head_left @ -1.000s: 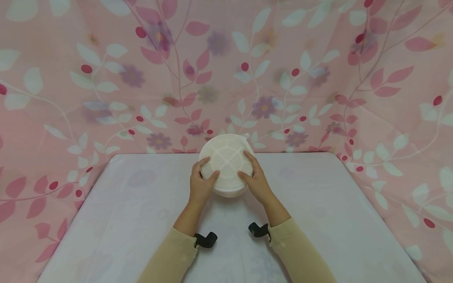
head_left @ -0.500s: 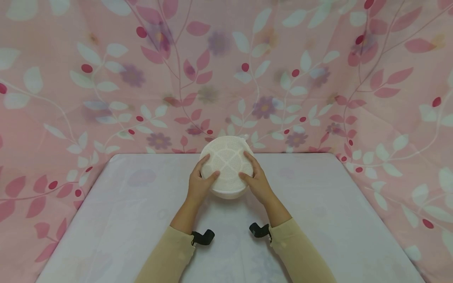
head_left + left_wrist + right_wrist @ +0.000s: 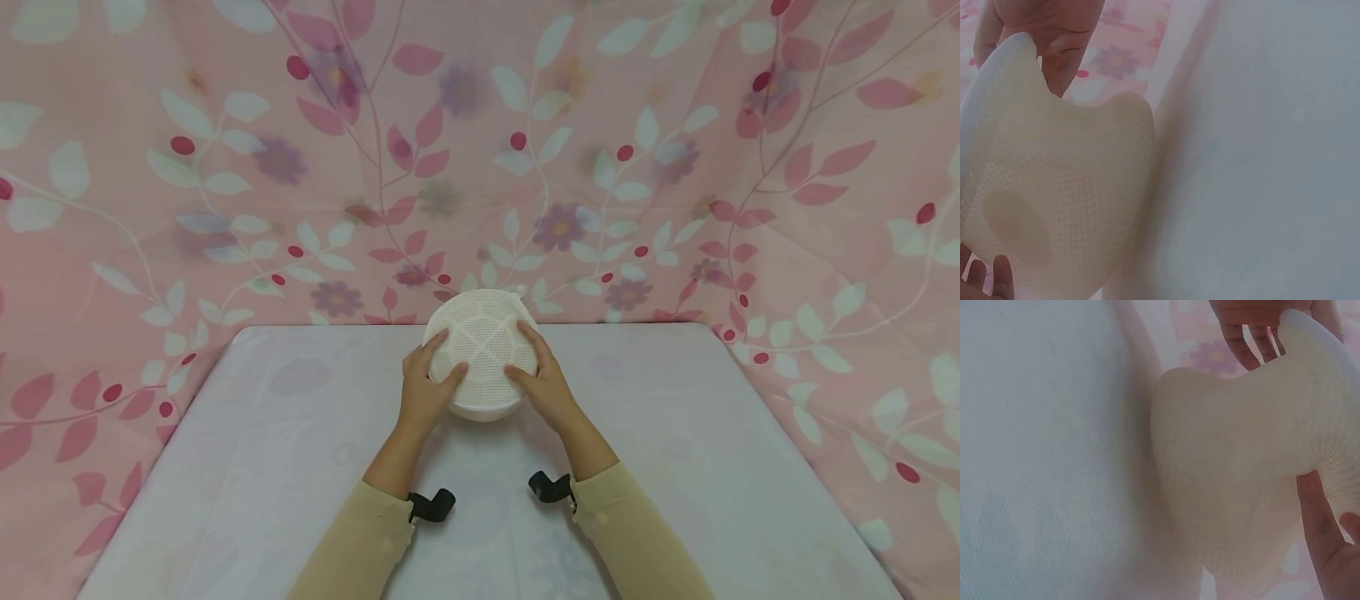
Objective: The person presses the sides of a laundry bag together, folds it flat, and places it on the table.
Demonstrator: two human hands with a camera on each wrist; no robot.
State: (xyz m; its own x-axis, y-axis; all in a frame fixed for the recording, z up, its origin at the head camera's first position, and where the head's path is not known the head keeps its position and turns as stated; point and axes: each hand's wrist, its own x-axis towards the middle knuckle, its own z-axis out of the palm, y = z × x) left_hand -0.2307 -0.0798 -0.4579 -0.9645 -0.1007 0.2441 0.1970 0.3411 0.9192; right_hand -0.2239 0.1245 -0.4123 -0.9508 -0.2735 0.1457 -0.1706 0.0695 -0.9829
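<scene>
A round white mesh bag [image 3: 482, 346] is held up between both hands over the middle of the table's far part. Its flat face, with paler crossing bands, points toward the head camera. My left hand [image 3: 426, 392] grips its left side, thumb on the face. My right hand [image 3: 549, 390] grips the right side, its thumb also on the face. In the left wrist view, the soft mesh wall of the bag [image 3: 1066, 162] bulges unevenly. The bag [image 3: 1229, 450] is dented in the right wrist view. Its underside is hidden in the head view.
The table [image 3: 300, 467] has a pale cloth over it. A pink floral curtain [image 3: 480, 125] hangs behind and at both sides. Black wrist-camera mounts [image 3: 432, 505] stick out inward from the sleeves [image 3: 645, 533].
The bag has dropped slightly and its face has turned a little. The left fingers have shifted slightly at the bag's edge. The right hand stays nearly still.
</scene>
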